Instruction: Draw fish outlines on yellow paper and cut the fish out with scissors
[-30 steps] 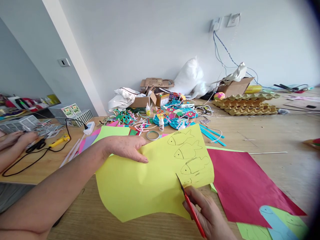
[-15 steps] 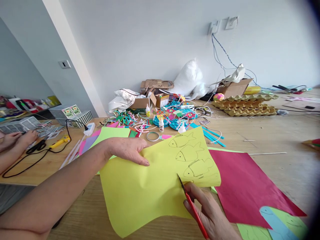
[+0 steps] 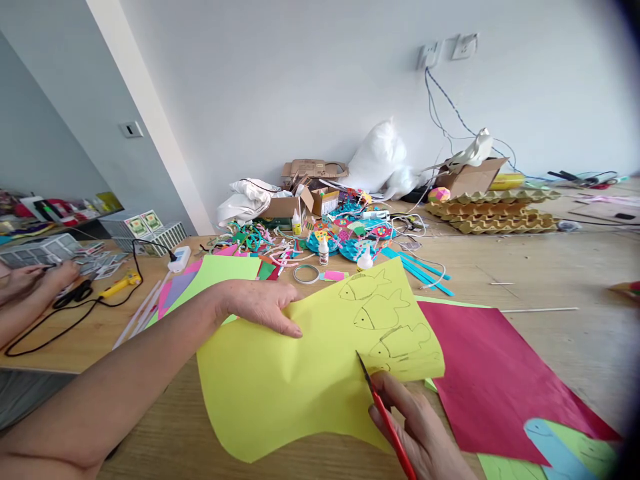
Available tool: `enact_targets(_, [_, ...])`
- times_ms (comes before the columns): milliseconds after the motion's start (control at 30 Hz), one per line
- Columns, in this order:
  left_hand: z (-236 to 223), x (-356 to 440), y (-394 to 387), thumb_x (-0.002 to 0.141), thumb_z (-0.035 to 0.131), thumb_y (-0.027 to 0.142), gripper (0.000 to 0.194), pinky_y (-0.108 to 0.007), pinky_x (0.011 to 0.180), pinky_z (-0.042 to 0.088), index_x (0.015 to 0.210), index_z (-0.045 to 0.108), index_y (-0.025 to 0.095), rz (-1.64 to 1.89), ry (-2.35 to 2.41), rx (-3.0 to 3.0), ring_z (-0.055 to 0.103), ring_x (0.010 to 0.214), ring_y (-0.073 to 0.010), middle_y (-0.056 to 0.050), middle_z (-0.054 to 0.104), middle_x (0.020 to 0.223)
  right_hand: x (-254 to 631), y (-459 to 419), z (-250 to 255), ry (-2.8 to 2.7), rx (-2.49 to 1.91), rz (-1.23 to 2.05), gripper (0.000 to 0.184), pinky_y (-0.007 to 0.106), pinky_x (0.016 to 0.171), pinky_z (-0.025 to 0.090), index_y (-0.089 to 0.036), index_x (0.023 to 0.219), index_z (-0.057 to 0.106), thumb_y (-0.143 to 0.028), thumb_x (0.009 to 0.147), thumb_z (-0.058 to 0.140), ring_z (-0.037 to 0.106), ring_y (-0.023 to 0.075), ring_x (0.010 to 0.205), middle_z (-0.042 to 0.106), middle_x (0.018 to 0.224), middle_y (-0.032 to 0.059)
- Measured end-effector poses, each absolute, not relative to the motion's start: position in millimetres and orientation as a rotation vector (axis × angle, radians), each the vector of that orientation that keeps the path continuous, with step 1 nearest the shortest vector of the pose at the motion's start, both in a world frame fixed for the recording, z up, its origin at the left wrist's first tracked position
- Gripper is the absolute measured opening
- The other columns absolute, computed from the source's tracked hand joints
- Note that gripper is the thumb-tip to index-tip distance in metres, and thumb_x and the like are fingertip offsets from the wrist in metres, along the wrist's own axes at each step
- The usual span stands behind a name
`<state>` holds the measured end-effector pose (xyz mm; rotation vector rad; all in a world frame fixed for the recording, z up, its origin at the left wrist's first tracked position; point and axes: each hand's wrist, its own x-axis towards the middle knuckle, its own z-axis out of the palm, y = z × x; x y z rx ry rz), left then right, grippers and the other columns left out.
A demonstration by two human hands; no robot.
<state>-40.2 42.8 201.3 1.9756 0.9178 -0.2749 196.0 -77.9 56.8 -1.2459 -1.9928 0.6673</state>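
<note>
Scissors at the yellow sheet

The left hand (image 3: 265, 308) grasps the upper edge of the yellow sheet (image 3: 265, 380), raised above the near part of the bench (image 3: 165, 427). The right hand's (image 3: 425, 427) fingers clasp red-handled scissors (image 3: 387, 420), blades touching the sheet beside pencilled fish (image 3: 376, 315). A red sheet (image 3: 500, 380) lies rightward; egg trays (image 3: 495, 213) sit toward the bench's far edge.

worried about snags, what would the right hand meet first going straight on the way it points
The yellow paper sheet: the red-handled scissors in the right hand point into it, their tip seemingly touching it, though depth is unclear.
</note>
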Motion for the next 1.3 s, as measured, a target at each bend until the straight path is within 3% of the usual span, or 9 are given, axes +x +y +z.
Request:
enact_targets(267, [197,-34,45,0.077,0.059,0.022,0.028,-0.021,0.061,0.053,0.104,0.063,0.015,-0.309,0.92,1.983,0.067,0.081,-0.0181,-0.003,0.071,0.097,197,-75,57,-1.949,-1.206,0.687,0.028,0.022,0.052,0.044,-0.024,0.071,0.044,-0.04,0.092,0.037,0.054,0.0146,0.055,0.056,0.061,-0.0021])
enact_targets(700, [192,-37,48,0.075,0.059,0.022,0.022,-0.02,0.053,0.052,0.094,0.065,0.014,-0.293,0.923,1.962,0.067,0.07,-0.0176,-0.003,0.073,0.084,197,-76,52,-2.035,-1.309,0.617,0.03,0.023,0.047,0.041,-0.023,0.069,0.043,-0.037,0.094,0.033,0.05,0.0143,0.05,0.052,0.057,-0.0017])
enact_targets(1000, [184,-34,47,0.077,0.058,0.023,0.035,-0.024,0.065,0.054,0.11,0.061,0.014,-0.336,0.863,1.968,0.067,0.085,-0.0209,-0.008,0.07,0.105,197,-80,59,-1.918,-1.276,0.757,0.029,0.022,0.053,0.044,-0.024,0.071,0.045,-0.042,0.091,0.037,0.056,0.015,0.056,0.057,0.061,-0.0022])
enact_targets(1300, [188,-27,45,0.077,0.058,0.02,0.036,-0.024,0.068,0.054,0.112,0.061,0.017,-0.317,0.827,1.961,0.066,0.09,-0.0205,-0.005,0.069,0.109,199,-76,57,-1.948,-1.295,0.788,0.029,0.023,0.055,0.044,-0.022,0.073,0.046,-0.041,0.093,0.036,0.055,0.0155,0.061,0.056,0.065,-0.001])
